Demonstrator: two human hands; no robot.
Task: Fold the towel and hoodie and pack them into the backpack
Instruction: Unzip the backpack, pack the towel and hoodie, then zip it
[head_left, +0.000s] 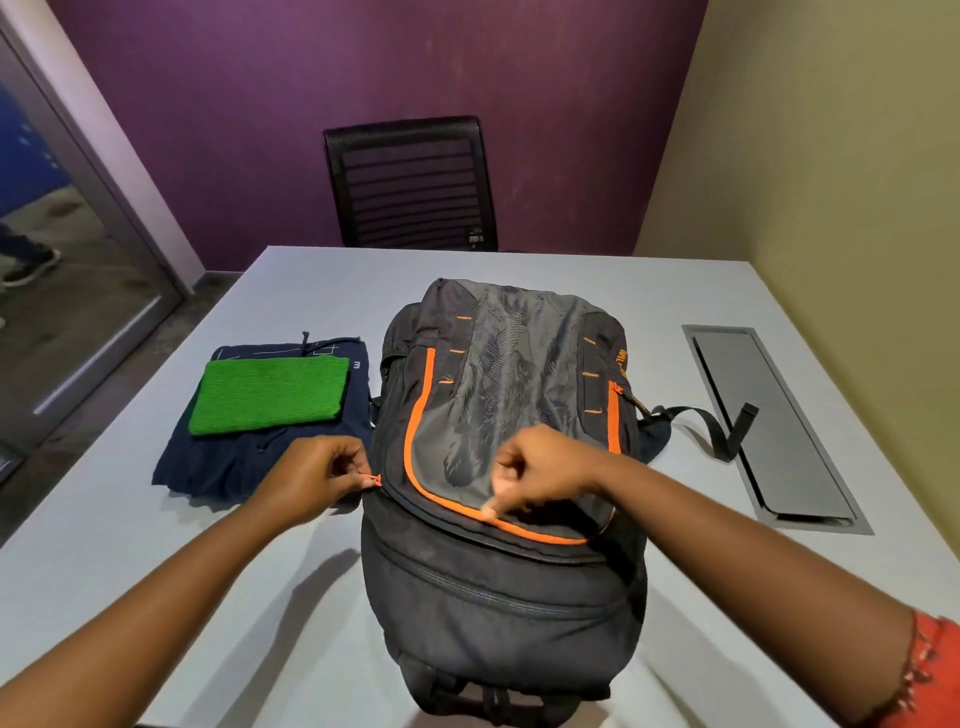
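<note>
Folded green towel (269, 394) atop hoodie (234, 462), beside backpack (504, 467)

Single head-worn wide-angle view, looking forward and down from the near edge of the surface (291, 291). Close over the backpack (504, 582); both forearms enter from bottom corners. Far side shows a chair (410, 182) against the wall.
</note>
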